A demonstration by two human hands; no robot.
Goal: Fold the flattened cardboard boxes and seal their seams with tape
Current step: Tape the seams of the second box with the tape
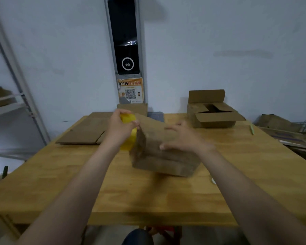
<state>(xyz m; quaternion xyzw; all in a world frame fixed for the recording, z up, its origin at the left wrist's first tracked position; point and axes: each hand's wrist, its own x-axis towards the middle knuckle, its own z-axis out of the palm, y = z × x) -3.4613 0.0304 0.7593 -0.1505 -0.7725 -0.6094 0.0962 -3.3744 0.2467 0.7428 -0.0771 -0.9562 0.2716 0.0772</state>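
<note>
A folded brown cardboard box (164,156) stands tilted in the middle of the wooden table (60,183). My left hand (119,128) grips a yellow roll of tape (129,138) against the box's left end. My right hand (184,137) rests flat on the box's top with fingers spread. The picture is blurred by motion, so no tape strip is visible. Flattened cardboard boxes (85,133) lie on the table at the left rear.
An open-flapped box (214,114) sits at the table's back right. A green pen (251,129) lies near the right edge. More cardboard (279,126) is piled off the table to the right. A metal shelf (16,96) stands at the left, and a wall panel (125,50) rises behind.
</note>
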